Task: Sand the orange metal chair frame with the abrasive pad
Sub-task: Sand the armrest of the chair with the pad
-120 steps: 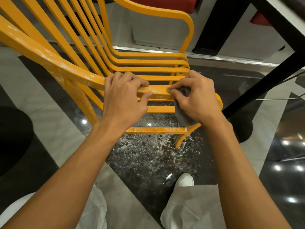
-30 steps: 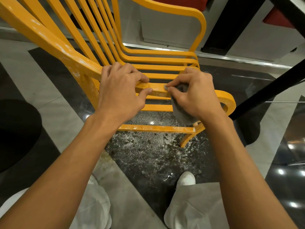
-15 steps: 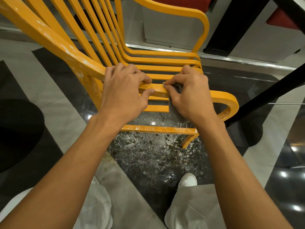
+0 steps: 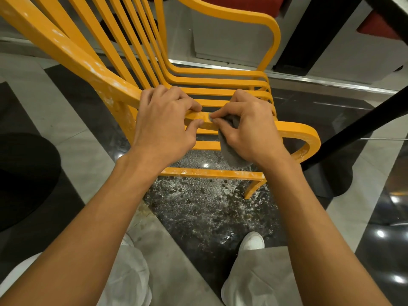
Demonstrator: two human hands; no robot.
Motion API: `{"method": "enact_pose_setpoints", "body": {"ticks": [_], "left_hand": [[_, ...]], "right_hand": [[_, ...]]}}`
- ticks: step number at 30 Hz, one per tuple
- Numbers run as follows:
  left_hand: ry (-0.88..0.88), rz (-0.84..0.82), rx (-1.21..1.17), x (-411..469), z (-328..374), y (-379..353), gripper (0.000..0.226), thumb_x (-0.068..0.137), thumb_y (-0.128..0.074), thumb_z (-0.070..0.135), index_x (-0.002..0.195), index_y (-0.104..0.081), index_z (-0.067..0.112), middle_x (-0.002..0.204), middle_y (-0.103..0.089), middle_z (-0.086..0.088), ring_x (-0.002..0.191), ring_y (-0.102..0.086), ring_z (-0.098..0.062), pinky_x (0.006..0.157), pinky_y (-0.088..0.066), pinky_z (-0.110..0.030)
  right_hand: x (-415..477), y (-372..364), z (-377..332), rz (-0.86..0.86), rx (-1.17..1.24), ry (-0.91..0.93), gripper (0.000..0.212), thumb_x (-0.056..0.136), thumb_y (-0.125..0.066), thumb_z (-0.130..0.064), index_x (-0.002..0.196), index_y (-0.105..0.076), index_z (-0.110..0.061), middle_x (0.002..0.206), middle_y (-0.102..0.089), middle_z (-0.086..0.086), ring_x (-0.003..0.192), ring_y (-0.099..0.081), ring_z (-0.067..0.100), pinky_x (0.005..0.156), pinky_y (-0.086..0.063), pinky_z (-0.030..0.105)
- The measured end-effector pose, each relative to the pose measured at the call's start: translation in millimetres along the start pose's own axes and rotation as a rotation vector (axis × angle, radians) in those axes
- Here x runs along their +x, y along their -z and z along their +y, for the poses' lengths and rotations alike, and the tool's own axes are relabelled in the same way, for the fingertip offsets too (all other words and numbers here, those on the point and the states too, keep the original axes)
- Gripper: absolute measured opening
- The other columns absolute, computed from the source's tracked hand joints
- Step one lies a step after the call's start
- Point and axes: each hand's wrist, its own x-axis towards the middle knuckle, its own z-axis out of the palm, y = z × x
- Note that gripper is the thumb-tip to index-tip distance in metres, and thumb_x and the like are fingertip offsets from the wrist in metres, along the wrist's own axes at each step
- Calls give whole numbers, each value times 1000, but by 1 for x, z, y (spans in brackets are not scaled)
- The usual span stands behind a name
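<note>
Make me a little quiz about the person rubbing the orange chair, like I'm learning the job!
1. True or false: the left hand grips the chair frame.
2. Which one holds the grey pad? A) left hand B) right hand
3. Fill in: pale dust lies on the ___ under the chair.
Key: 1 true; 2 B; 3 floor.

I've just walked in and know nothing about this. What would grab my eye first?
The bright orange chair frame fills the upper half of the view, its near rail scuffed pale. At the centre, the left hand grips that rail while the right hand pinches a grey abrasive pad against it. Below them, pale dust speckles the dark floor.
</note>
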Motion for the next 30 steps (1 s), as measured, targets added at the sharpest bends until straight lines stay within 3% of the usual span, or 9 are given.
{"method": "enact_pose_setpoints", "body": {"ticks": [5, 8, 12, 15, 20, 26, 30], "left_hand": [[10, 6, 36, 1, -2, 5, 34, 96, -70, 51, 123, -75, 31, 120, -67, 7, 120, -52, -21, 111, -28, -43], [8, 2, 56, 0, -4, 6, 34, 95, -71, 51, 123, -75, 31, 120, -68, 8, 120, -53, -22, 111, -28, -44], [5, 0, 68, -1, -3, 7, 33, 96, -70, 50, 123, -75, 31, 120, -68, 7, 121, -54, -22, 112, -28, -44], [13, 4, 87, -1, -3, 8, 33, 96, -70, 50, 123, -75, 31, 121, -68, 7, 121, -54, -22, 113, -28, -46], [10, 13, 89, -1, -5, 9, 32, 96, -71, 49, 122, -75, 31, 120, -69, 7, 120, -55, -22, 113, -27, -45], [20, 23, 101, -1, -6, 11, 33, 94, -71, 51, 121, -76, 32, 119, -70, 8, 120, -55, -22, 114, -28, -46], [23, 20, 101, -1, -6, 11, 33, 94, -71, 51, 121, -76, 32, 120, -70, 7, 121, -55, -23, 115, -28, -45]], "right_hand": [[3, 13, 11, -30, -13, -66, 8, 91, -78, -28, 96, -83, -24, 91, -60, -5, 86, -56, 12, 75, -49, 34], [4, -1, 2, 44, -38, -75, 10, 93, -77, -26, 99, -83, -21, 91, -57, -6, 87, -54, 11, 74, -45, 30], [2, -5, -6, -11, 27, -10, 11, 92, -78, -27, 100, -83, -21, 89, -57, -5, 82, -51, 7, 69, -42, 24], [4, 5, 2, -52, 27, -37, 9, 91, -79, -28, 98, -83, -24, 89, -58, -7, 84, -53, 9, 71, -46, 29], [5, -13, -7, 70, -12, -42, 10, 92, -77, -25, 99, -83, -19, 89, -55, -7, 83, -54, 10, 70, -47, 32], [5, -2, 0, -36, 38, -1, 10, 91, -79, -29, 98, -83, -24, 89, -59, -5, 83, -55, 11, 70, -47, 33], [10, -10, -3, 60, 12, -34, 11, 92, -77, -27, 98, -83, -20, 90, -58, -4, 84, -55, 12, 72, -47, 34]]}}
